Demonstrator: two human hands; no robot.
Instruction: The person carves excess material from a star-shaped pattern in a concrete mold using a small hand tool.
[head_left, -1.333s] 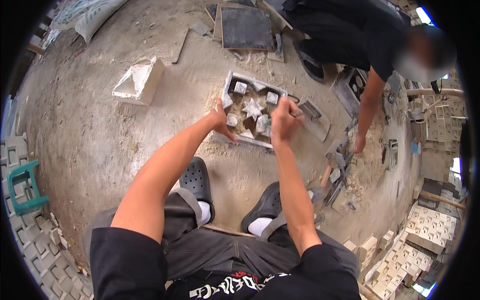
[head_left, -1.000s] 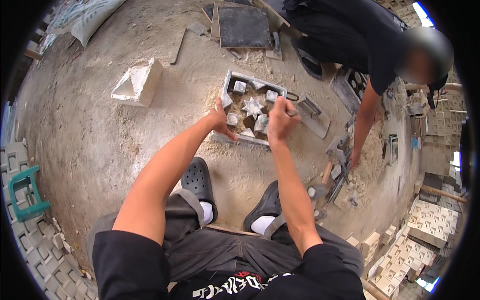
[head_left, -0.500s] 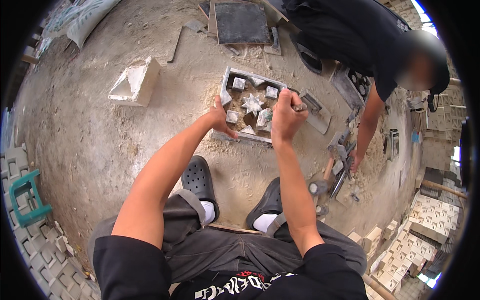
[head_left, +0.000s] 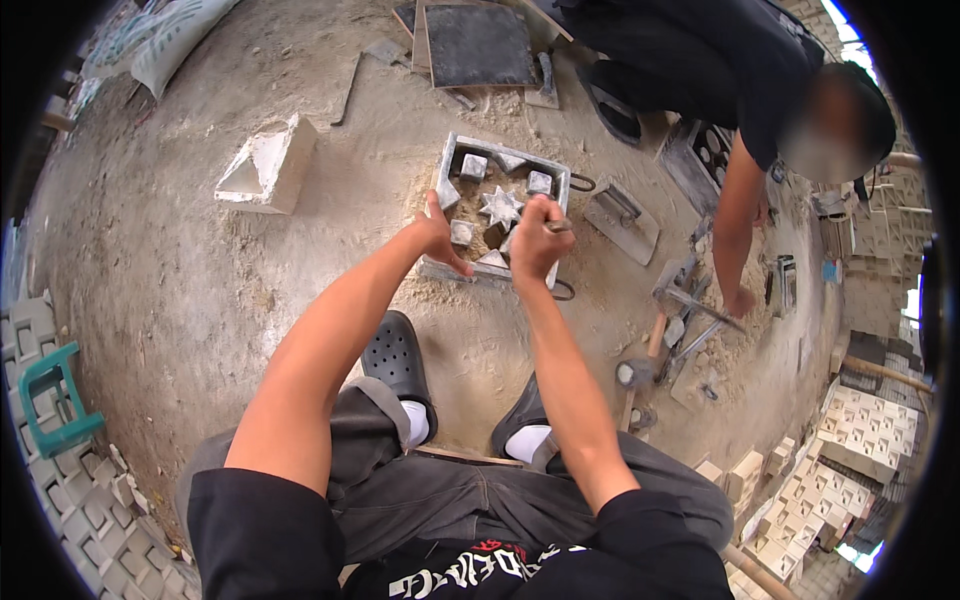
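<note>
A square metal mould [head_left: 562, 200] with wire loops on its right side sits on the ground ahead of me. Inside it stand small square blocks [head_left: 539, 183], triangular pieces and a central star-shaped block [head_left: 501, 207], with sandy powder between them. My left hand [head_left: 437, 240] holds the mould's near left corner, thumb on the near side and fingers along the left wall. Over the near right part of the mould, my right hand [head_left: 538, 240] is closed in a fist round a short-handled tool [head_left: 559, 227]. The tool's working end is hidden behind the hand.
A flat trowel [head_left: 622, 220] lies right of the mould; a hammer [head_left: 632, 374] and other tools lie nearer. At the right, a co-worker [head_left: 735, 250] reaches down. A pale hollow block [head_left: 268, 170] stands left, a black board [head_left: 482, 48] beyond, a green stool [head_left: 60, 398] far left.
My right hand has moved left and slightly nearer with the tool, uncovering the mould's right side. My left hand stays put. The co-worker's arm has shifted right, and a tool near it has moved.
</note>
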